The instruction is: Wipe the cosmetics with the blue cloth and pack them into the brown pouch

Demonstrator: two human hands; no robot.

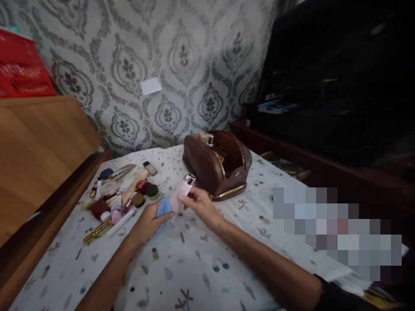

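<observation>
My right hand is closed on a pale pink cosmetic tube with a shiny silver cap, tilted up to the right over the table. Held in my left hand is a light blue cloth, pressed round the tube's lower end. Just beyond my right hand stands a brown toiletry bag, its gold zip undone and its mouth gaping. A small silver-capped bottle sits at the bag's opening. Left of my hands lies a pile of cosmetics, including a gold tube, a white tube and a green-lidded jar.
The table is covered by a white patterned cloth. A wooden cabinet with a red box on top borders the left. A large black screen stands at right. Blurred-out squares cover something at the right edge.
</observation>
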